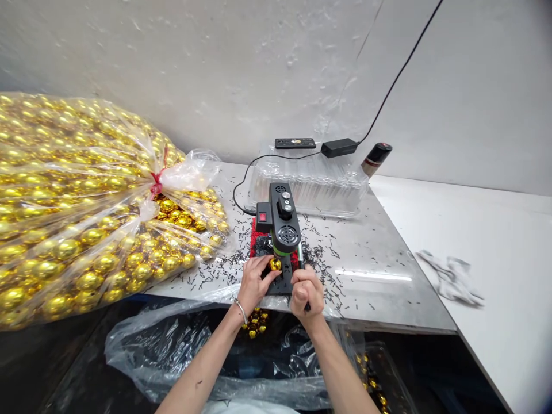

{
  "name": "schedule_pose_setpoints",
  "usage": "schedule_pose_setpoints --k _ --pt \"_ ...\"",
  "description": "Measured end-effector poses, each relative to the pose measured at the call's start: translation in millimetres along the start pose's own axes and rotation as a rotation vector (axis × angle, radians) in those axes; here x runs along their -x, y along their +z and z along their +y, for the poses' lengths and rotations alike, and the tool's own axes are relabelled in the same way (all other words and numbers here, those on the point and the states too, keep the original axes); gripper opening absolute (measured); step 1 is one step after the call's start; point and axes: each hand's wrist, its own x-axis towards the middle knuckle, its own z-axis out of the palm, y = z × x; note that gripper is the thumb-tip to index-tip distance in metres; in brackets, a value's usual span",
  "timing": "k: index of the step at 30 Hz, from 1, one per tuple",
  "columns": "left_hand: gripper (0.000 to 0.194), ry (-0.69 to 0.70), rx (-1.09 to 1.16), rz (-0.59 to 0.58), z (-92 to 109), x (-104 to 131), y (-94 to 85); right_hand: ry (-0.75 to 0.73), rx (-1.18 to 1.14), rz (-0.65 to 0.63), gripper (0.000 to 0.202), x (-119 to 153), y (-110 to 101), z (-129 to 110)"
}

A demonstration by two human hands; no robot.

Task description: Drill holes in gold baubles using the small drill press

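A small black bench drill press [284, 224] stands on the metal tabletop, its base on a red mat [253, 244]. Under its head, my left hand [255, 280] pinches a shiny gold ball [275, 263] between thumb and fingers. The drill's tip is hidden by the head and ball. My right hand [307, 292] is wrapped round the press's lever handle [301, 256], whose dark lower end sticks out below the fist. Black curled shavings [319, 253] lie scattered all round the base.
At left rests a large clear bag of gold balls [64, 213], tied with red string. Behind the press are a clear plastic tray [323, 187], a power adapter [339, 148] and a dark-capped bottle [376, 158]. An open plastic bag [159, 345] hangs below the edge. White gloves [452, 279] lie right.
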Motion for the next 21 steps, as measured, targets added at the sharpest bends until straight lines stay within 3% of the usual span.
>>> schedule_pose_setpoints --k 5,10,13,17,21 --pt "0.029 -0.006 -0.001 -0.001 1 0 -0.6 0.007 0.001 0.078 0.034 16 9 11" --pt "0.029 0.005 0.021 0.002 0 -1 -0.5 -0.042 0.039 -0.038 0.032 13 5 8" --pt "0.029 0.006 0.036 0.022 0 -5 1.5 -0.019 0.023 -0.018 0.032 -3 0 -1" --pt "0.028 -0.003 0.06 0.088 5 -2 -3.8 0.163 -0.036 0.035 0.03 -43 -10 -22" --pt "0.035 0.102 0.015 0.064 17 33 -27.1 0.278 -0.083 -0.001 0.031 -70 -17 -36"
